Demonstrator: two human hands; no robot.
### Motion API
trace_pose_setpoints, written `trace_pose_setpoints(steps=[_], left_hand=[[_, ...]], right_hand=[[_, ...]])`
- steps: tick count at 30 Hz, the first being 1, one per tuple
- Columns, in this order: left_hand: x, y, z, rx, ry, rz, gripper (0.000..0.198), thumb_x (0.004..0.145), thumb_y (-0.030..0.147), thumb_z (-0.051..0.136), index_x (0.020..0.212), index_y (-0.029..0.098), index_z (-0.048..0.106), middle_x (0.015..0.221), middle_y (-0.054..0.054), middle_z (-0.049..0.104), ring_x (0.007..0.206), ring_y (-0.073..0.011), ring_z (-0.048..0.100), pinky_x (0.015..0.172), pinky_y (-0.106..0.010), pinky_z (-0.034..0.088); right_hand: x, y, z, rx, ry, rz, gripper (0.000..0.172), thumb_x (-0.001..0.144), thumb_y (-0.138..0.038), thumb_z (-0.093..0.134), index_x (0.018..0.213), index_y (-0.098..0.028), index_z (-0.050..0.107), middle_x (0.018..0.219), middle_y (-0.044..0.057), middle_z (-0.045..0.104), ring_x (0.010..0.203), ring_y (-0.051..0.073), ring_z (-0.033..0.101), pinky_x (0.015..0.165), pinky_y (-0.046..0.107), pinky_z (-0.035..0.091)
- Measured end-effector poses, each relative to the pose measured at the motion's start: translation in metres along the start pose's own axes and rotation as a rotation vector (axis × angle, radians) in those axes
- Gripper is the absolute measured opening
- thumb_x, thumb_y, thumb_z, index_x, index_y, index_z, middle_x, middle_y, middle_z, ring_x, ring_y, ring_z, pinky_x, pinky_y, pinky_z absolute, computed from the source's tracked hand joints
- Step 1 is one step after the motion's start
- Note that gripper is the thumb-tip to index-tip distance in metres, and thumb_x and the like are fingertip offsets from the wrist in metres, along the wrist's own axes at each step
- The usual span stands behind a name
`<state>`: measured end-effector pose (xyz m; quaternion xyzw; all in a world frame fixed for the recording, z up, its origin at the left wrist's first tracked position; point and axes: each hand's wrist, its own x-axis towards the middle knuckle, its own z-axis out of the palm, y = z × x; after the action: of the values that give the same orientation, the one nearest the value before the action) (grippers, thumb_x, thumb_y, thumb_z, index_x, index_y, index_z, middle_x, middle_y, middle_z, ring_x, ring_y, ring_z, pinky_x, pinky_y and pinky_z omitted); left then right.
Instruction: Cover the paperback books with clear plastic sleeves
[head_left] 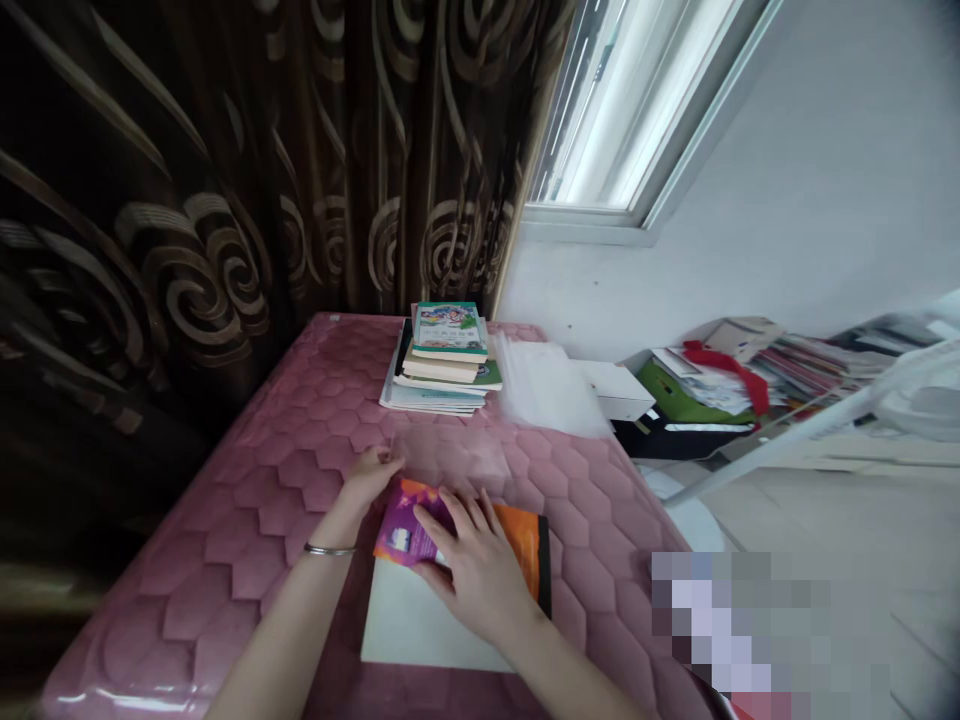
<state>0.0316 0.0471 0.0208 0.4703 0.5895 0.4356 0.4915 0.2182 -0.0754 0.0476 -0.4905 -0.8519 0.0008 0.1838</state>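
A book with a purple and orange cover (401, 525) lies on the pink quilted surface, partly over a larger pale book or board (420, 620). My right hand (476, 565) rests flat on that cover, fingers spread, hiding its middle. From under the book's far edge a clear plastic sheet (457, 452) stretches away from me. At the sheet's left edge, my left hand (370, 474) is closed in a pinch on the plastic, close to the book's far left corner.
Farther back stands a stack of books (448, 345), with more translucent plastic sheets (551, 390) to its right. A white box (615, 390) sits past the surface's right edge, near piled papers and a green bag (694, 395). Dark patterned curtains (337, 170) hang on the left.
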Motion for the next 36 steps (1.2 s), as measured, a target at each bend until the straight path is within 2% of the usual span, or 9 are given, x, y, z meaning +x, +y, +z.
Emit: trace_pose_setpoints(steps=[4, 8, 11, 15, 21, 24, 30, 36], left_hand=[[-0.007, 0.003, 0.004, -0.130, -0.049, 0.027, 0.031, 0.066, 0.025, 0.069, 0.094, 0.016, 0.060, 0.081, -0.005, 0.072, 0.067, -0.0172, 0.065, 0.065, -0.028, 0.049], [-0.019, 0.002, 0.004, -0.359, -0.166, 0.107, 0.041, 0.066, 0.029, 0.072, 0.103, 0.017, 0.059, 0.104, -0.010, 0.072, 0.088, -0.0218, 0.068, 0.083, -0.034, 0.049], [-0.025, 0.005, 0.003, -0.422, -0.225, 0.078, 0.045, 0.067, 0.028, 0.072, 0.108, 0.016, 0.058, 0.106, -0.011, 0.072, 0.095, -0.0239, 0.067, 0.086, -0.035, 0.048], [-0.029, 0.011, 0.002, -0.482, -0.287, 0.043, 0.053, 0.070, 0.026, 0.069, 0.120, 0.016, 0.053, 0.108, -0.011, 0.071, 0.087, -0.0227, 0.069, 0.084, -0.036, 0.049], [-0.030, 0.011, 0.000, -0.478, -0.308, 0.074, 0.057, 0.068, 0.021, 0.072, 0.120, 0.015, 0.051, 0.109, -0.012, 0.071, 0.098, -0.0226, 0.066, 0.088, -0.033, 0.046], [-0.030, 0.011, 0.000, -0.487, -0.323, 0.066, 0.059, 0.066, 0.021, 0.075, 0.120, 0.015, 0.050, 0.109, -0.012, 0.071, 0.095, -0.0208, 0.066, 0.087, -0.031, 0.046], [-0.030, 0.009, 0.000, -0.496, -0.353, 0.064, 0.062, 0.067, 0.021, 0.076, 0.122, 0.017, 0.048, 0.115, -0.013, 0.068, 0.095, -0.0221, 0.067, 0.088, -0.034, 0.047], [-0.032, 0.011, 0.001, -0.499, -0.369, 0.061, 0.063, 0.064, 0.019, 0.077, 0.121, 0.018, 0.050, 0.114, -0.012, 0.068, 0.097, -0.0221, 0.066, 0.090, -0.035, 0.047]], right_hand=[[-0.003, -0.001, 0.003, -0.032, -0.038, -0.020, 0.071, 0.083, -0.055, 0.056, 0.144, -0.028, 0.034, 0.147, 0.010, 0.039, 0.137, 0.035, 0.027, 0.110, 0.061, 0.018], [0.000, 0.000, 0.006, -0.054, -0.052, 0.017, 0.070, 0.085, -0.053, 0.054, 0.146, -0.026, 0.031, 0.148, 0.010, 0.038, 0.136, 0.036, 0.027, 0.109, 0.063, 0.019], [0.004, 0.000, 0.007, -0.063, -0.053, 0.037, 0.068, 0.087, -0.053, 0.052, 0.146, -0.024, 0.032, 0.147, 0.010, 0.039, 0.135, 0.037, 0.029, 0.108, 0.064, 0.019], [0.007, -0.001, 0.010, -0.057, -0.075, 0.037, 0.069, 0.087, -0.054, 0.050, 0.147, -0.027, 0.028, 0.149, 0.009, 0.036, 0.135, 0.037, 0.030, 0.107, 0.065, 0.020], [0.011, 0.000, 0.012, -0.048, -0.098, 0.044, 0.069, 0.089, -0.054, 0.045, 0.149, -0.027, 0.022, 0.151, 0.009, 0.033, 0.135, 0.038, 0.029, 0.106, 0.068, 0.019], [0.015, 0.002, 0.012, -0.053, -0.096, 0.042, 0.068, 0.090, -0.054, 0.044, 0.148, -0.026, 0.024, 0.151, 0.010, 0.033, 0.135, 0.037, 0.030, 0.105, 0.069, 0.020], [0.023, 0.004, 0.015, -0.037, -0.127, 0.035, 0.065, 0.091, -0.053, 0.043, 0.148, -0.026, 0.026, 0.150, 0.010, 0.034, 0.134, 0.036, 0.032, 0.106, 0.066, 0.021], [0.027, 0.007, 0.014, -0.019, -0.156, -0.034, 0.064, 0.091, -0.052, 0.044, 0.147, -0.025, 0.028, 0.150, 0.011, 0.033, 0.135, 0.033, 0.031, 0.108, 0.061, 0.023]])
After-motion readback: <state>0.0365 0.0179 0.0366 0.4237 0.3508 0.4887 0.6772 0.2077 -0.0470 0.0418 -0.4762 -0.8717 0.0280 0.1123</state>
